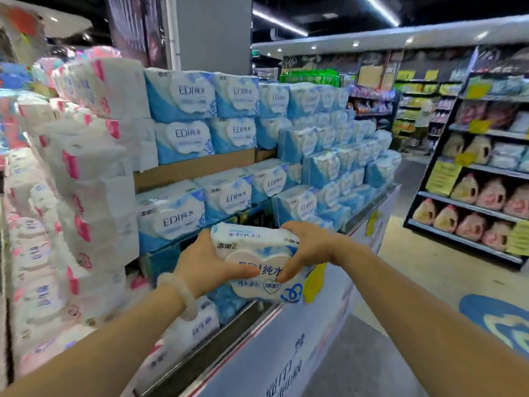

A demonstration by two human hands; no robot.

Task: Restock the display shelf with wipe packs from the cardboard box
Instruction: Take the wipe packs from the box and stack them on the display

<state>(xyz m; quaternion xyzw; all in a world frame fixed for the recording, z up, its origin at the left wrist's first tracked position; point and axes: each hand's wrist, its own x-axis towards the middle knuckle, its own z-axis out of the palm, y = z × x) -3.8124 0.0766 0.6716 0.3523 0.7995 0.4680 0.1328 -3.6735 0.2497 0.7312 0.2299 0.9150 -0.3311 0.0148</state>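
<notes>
Wipe pack (259,265) held between both hands: left hand (206,263) grips its left side, right hand (307,247) its right, in front of display shelf (372,202).

**Head view: wipe pack held at display shelf**

Both hands grip one blue-white wipe pack (259,260), left hand (206,266) at 9 o'clock of it, right hand (307,247) at 3 o'clock, thumbs on its front. Pale bangle (183,293) on left wrist. Display shelf (369,202) at 12 o'clock, stacked with matching packs (183,97). Pink-white packs (94,173) at 9 o'clock.
</notes>
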